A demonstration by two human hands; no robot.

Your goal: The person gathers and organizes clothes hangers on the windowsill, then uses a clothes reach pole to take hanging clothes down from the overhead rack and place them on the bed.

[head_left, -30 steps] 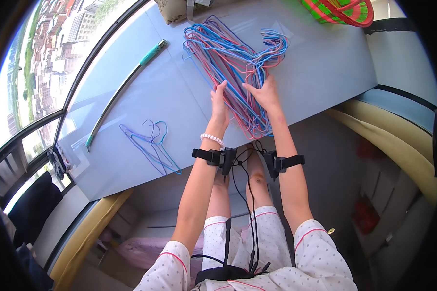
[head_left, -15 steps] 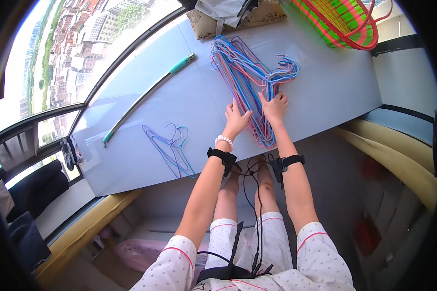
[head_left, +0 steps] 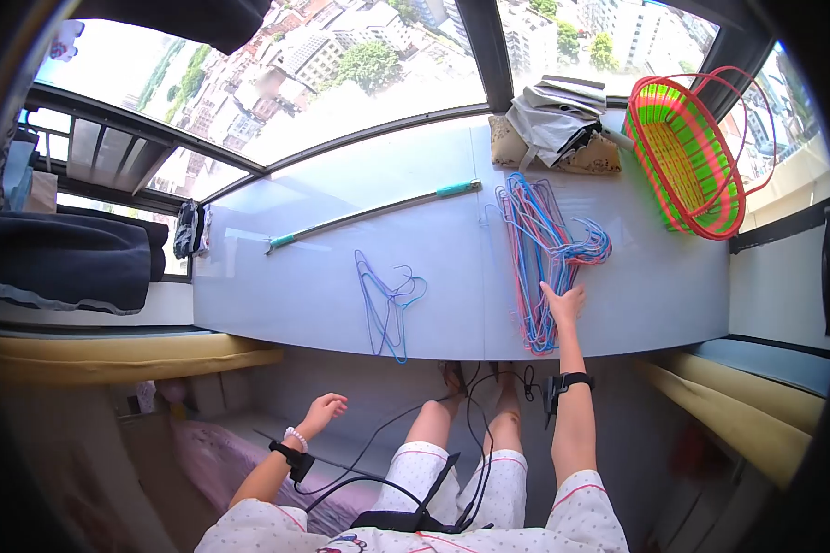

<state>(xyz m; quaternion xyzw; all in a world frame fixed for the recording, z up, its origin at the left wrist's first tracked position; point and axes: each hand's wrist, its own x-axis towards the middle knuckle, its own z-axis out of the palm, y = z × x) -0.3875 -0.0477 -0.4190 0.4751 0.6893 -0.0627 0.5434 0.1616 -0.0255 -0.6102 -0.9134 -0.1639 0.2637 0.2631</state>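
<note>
While the left hand hangs off the surface, empty and loosely half-spread, the right, nearer hand touches the hanger bundle's right edge (whether it's gripping, I can't tell); the bundle lies leftward on the surface, long axis pointing away from the person.

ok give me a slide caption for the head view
Right hand on a bundle of coloured hangers, left hand away from the table.
</note>
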